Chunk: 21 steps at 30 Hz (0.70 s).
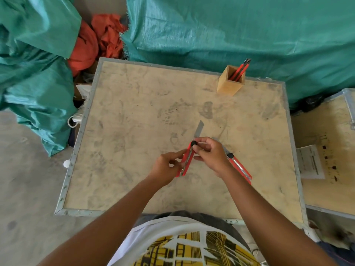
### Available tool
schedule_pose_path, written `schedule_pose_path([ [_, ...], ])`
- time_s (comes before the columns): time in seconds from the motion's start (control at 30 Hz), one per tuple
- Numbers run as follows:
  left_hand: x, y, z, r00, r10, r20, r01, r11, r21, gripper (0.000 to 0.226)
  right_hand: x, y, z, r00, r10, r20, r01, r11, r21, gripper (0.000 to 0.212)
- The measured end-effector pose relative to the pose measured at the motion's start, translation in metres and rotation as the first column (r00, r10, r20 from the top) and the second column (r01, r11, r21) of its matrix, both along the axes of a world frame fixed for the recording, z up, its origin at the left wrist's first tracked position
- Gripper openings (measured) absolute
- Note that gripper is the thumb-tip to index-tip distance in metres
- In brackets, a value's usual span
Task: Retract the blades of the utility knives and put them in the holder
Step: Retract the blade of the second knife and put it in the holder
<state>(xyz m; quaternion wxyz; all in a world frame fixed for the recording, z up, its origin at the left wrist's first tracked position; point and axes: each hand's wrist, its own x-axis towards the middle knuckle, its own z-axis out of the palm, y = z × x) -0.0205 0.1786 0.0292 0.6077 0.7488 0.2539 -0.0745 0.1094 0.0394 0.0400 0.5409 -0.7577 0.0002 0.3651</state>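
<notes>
A red utility knife [186, 160] is held above the middle of the wooden crate top [134, 131], its grey blade [198, 129] sticking out and pointing away from me. My left hand [166, 167] grips the lower body of this knife. My right hand [212, 154] pinches the knife's upper end at its black knob. A second red utility knife [240, 167] lies flat on the crate just right of my right hand, partly hidden by the wrist. A square wooden holder [230, 82] stands at the far right edge with two red knives [241, 70] upright in it.
Green tarpaulin [230, 31] covers things behind and to the left of the crate. An orange cloth [96, 41] lies between the tarps. Another crate [330, 150] with a paper label sits close on the right. Bare concrete floor [28, 189] is on the left.
</notes>
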Motion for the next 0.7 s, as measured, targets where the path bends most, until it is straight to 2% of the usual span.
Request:
schedule_pose_path([
  [0.1,0.004,-0.008,0.029,0.998,-0.059,0.008,0.059,0.996,-0.073,0.058,0.015,-0.013,0.023,0.999,0.006,0.049,-0.009,0.998,0.067,0.017],
  [0.27,0.015,-0.044,0.065,0.994,0.053,0.096,-0.036,0.985,-0.167,0.060,0.035,-0.037,0.059,0.972,0.078,0.223,-0.112,0.983,0.145,0.020],
  [0.37,0.024,-0.065,0.078,0.977,0.156,0.144,-0.119,0.964,-0.238,0.056,0.044,-0.052,0.075,0.920,0.190,0.344,-0.229,0.970,0.078,0.021],
  [0.5,0.036,-0.084,0.094,0.948,0.257,0.186,-0.190,0.930,-0.315,0.051,0.051,-0.073,0.093,0.831,0.360,0.423,-0.381,0.924,-0.037,0.022],
  [0.7,0.047,-0.094,0.109,0.943,0.226,0.243,-0.133,0.929,-0.346,0.051,0.061,-0.098,0.113,0.724,0.489,0.486,-0.505,0.856,-0.109,0.022],
])
